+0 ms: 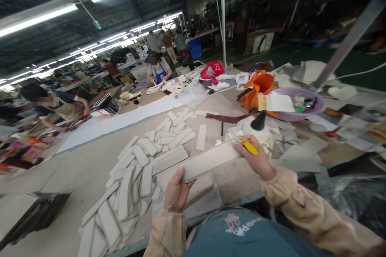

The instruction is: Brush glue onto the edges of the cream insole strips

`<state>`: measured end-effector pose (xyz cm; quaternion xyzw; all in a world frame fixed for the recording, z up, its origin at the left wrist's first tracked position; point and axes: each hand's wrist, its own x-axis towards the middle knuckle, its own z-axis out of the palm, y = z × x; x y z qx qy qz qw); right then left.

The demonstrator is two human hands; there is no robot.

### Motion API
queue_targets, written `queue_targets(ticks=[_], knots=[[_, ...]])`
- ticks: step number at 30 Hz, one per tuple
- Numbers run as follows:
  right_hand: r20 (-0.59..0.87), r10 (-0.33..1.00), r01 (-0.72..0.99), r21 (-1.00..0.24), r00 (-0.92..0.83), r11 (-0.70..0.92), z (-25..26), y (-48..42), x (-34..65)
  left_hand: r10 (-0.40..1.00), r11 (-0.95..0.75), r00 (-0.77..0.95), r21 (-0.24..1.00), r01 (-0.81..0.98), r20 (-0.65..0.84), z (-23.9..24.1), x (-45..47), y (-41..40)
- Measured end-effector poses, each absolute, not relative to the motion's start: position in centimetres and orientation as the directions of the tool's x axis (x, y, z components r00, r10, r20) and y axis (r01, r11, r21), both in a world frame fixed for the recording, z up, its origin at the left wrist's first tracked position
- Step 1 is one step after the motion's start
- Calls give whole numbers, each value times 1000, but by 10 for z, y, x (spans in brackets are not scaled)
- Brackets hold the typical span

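Head view, looking forward and down over a long tan workbench (75, 168); held up over its near edge, a long flat off-white padded strip with rounded ends (209, 160), lying roughly level and running left to right, presumably so that its top face is open to the tool; left hand (176, 190) clamped on the near-left end of that strip, thumb on top and fingers beneath, steadying it from below; right hand (256, 160) at the far-right end, closed around a small yellow-handled tool (251, 147) whose working tip is hidden behind the strip, so cannot tell whether it touches; both wrists in beige cloth sleeves. Just beyond the right hand, a white squeeze bottle with a black cone nozzle (258, 126), upright and within easy reach; lying left of the hands, a wide overlapping heap of the same off-white strips (141, 172), fanned toward the near-left corner, and one single strip (201, 137) apart from the rest, farther off. Under the held piece, a flat pale piece (199, 190) resting on the bench edge. Far right, a shallow lilac plastic basin (316, 108) holding odds and ends, an orange bag (259, 86) beside it; far left, another person bent over the bench (57, 106); farther off, a second one in a blue apron (159, 72).
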<state>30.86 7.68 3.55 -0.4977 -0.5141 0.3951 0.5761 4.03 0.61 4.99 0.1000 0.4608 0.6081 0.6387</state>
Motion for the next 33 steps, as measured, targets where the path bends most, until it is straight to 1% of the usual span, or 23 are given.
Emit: queue_targets(ticks=[6,9,11,14,18,20,22,24,25,27,28,30,33], knots=[[223,970,60,-974,95,218,34,82,301,872,224,-190,714,-663,-451,45,31,-2],[203,977,58,-978,69,200,26,83,293,868,225,-212,737,-638,-449,40,27,-11],[188,981,85,-979,56,183,15,84,285,851,239,-226,734,-636,-473,33,21,-18],[155,987,156,-977,33,148,-8,83,270,810,279,-204,667,-691,-550,23,7,-28],[82,996,211,-974,-19,84,-40,79,250,792,347,-78,552,-758,-606,6,-15,-41],[53,997,245,-968,-48,63,-51,76,240,775,361,-81,543,-758,-627,-5,-24,-45],[42,997,296,-953,-72,62,-60,73,232,758,369,-121,575,-730,-641,-19,-32,-49],[48,994,342,-936,-93,78,-69,71,223,748,398,-164,632,-664,-644,-35,-40,-52],[52,993,366,-927,-103,87,-74,70,219,738,430,-198,676,-598,-645,-43,-44,-53],[56,992,415,-905,-114,99,-84,68,211,710,512,-292,755,-410,-640,-60,-52,-55],[52,992,437,-894,-119,99,-89,67,207,696,550,-341,774,-313,-632,-68,-57,-55],[40,991,476,-874,-126,96,-100,65,199,681,599,-409,783,-165,-607,-83,-66,-55],[26,990,529,-844,-136,94,-114,64,188,680,641,-433,767,-39,-591,-101,-80,-52]])
